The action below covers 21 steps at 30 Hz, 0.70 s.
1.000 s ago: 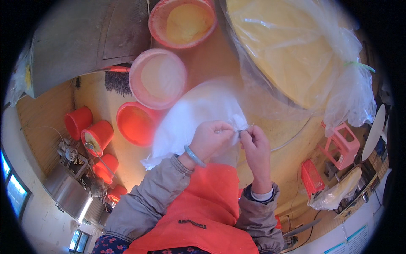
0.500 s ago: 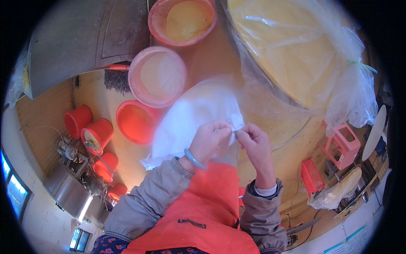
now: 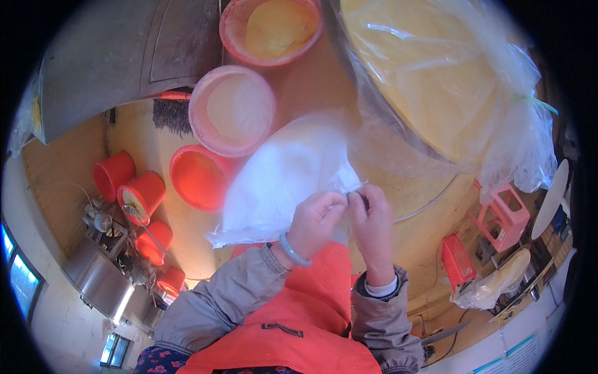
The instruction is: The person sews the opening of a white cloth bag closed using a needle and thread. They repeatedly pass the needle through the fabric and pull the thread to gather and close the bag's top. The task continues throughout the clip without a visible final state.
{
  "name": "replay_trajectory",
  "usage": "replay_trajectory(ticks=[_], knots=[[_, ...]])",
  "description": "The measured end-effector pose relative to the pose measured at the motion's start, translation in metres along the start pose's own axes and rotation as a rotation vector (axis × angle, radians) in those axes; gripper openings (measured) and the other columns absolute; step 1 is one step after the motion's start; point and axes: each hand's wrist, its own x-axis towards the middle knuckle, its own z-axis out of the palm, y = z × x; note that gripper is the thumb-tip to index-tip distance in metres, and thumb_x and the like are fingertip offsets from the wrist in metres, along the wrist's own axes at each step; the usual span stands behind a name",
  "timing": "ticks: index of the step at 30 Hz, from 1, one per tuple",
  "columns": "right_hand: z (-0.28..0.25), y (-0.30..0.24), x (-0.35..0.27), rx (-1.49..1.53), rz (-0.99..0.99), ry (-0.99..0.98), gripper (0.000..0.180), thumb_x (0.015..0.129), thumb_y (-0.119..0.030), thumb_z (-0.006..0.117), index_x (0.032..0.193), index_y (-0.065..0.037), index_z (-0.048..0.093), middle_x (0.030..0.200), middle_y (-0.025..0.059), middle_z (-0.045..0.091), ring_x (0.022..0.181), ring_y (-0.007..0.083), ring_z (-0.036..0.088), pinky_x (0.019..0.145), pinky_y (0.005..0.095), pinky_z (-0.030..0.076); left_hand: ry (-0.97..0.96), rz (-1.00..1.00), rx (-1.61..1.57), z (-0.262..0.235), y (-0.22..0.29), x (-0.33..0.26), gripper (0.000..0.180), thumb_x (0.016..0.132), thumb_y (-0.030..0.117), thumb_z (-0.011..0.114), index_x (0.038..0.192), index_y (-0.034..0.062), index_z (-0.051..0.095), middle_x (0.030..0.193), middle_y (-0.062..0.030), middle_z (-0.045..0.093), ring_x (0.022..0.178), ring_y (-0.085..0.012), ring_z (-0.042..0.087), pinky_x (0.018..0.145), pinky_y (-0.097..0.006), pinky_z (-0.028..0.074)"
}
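Sack of white sheeting (image 3: 280, 177) is set near a round pink plastic tub (image 3: 233, 143); at its right corner it is clamped between thumb and fingers by the bare left hand (image 3: 313, 219) and bare right hand (image 3: 373, 224)

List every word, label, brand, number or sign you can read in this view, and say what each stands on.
None can be quoted.
White sack: a line of print along its lower left edge, too small and blurred to read.
White notice with blue bands, on the wall at lower right: fine print, too small to read.
I can make out no other lettering.
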Motion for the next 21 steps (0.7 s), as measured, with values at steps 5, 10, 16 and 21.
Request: replay_trajectory(ticks=[5, 10, 16, 21], knots=[[0.022, 0.013, -0.007, 0.362, 0.152, 0.12, 0.011, 0.092, -0.009, 0.058, 0.087, 0.001, 0.058, 0.077, 0.0097, 0.057, 0.067, 0.0198, 0.055, 0.061, 0.0319, 0.044, -0.01, 0.035, 0.037, -0.005, 0.005, 0.003, 0.011, 0.089, 0.005, 0.058, 0.097, -0.0009, 0.062, 0.089, -0.0145, 0.064, 0.081, -0.0232, 0.063, 0.073, -0.031, 0.05], [0.04, 0.023, -0.013, 1.187, 0.355, 0.158, 0.013, 0.097, -0.013, 0.056, 0.089, -0.003, 0.056, 0.075, 0.0017, 0.056, 0.066, 0.0107, 0.051, 0.06, 0.0229, 0.041, -0.114, -0.127, -0.205, -0.009, 0.008, 0.01, 0.012, 0.091, 0.006, 0.056, 0.097, -0.0021, 0.062, 0.089, -0.0095, 0.065, 0.082, -0.0149, 0.063, 0.074, -0.028, 0.05], [0.037, 0.031, -0.014, 1.512, 0.45, 0.182, 0.014, 0.097, -0.016, 0.057, 0.088, -0.005, 0.056, 0.072, 0.001, 0.054, 0.065, 0.0112, 0.05, 0.061, 0.0237, 0.042, -0.225, -0.292, -0.462, -0.012, 0.008, 0.01, 0.011, 0.094, 0.011, 0.056, 0.097, 0.0031, 0.064, 0.075, 0.0051, 0.054, 0.065, -0.0023, 0.047, 0.056, -0.019, 0.038], [0.039, 0.026, -0.015, 1.136, 0.319, 0.311, 0.015, 0.098, -0.016, 0.055, 0.088, -0.004, 0.055, 0.073, 0.0007, 0.055, 0.064, 0.0103, 0.051, 0.059, 0.023, 0.042, -0.252, -0.143, -0.161, -0.016, 0.007, 0.013, 0.012, 0.092, 0.009, 0.055, 0.095, 0.0021, 0.063, 0.073, -0.0014, 0.058, 0.062, -0.0114, 0.052, 0.056, -0.026, 0.042]])
